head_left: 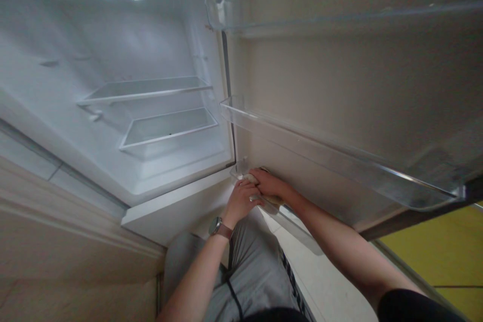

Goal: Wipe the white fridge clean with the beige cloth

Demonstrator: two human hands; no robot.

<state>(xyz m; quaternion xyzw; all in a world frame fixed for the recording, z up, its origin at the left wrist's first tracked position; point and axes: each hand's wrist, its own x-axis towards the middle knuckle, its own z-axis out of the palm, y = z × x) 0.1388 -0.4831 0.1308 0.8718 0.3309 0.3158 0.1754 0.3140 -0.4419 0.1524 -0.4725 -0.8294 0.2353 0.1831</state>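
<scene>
Both hands are together at the hinge-side end of the lowest clear door bin (298, 229) of an open fridge. My left hand (241, 200), with a watch on its wrist, is closed over the bin's front rim. Inside the bin my right hand (266, 182) is bent down and pressed on a pale cloth (249, 177), of which only a little shows between the two hands. The right fingertips are partly covered by the left hand.
Above is a middle clear door bin (339, 161), and a higher door bin (320, 5). Left, the lit fridge compartment has an upper shelf (147, 89) and a lower shelf (169, 128). A yellow panel (445, 251) lies beyond the door. My knees are below the bin.
</scene>
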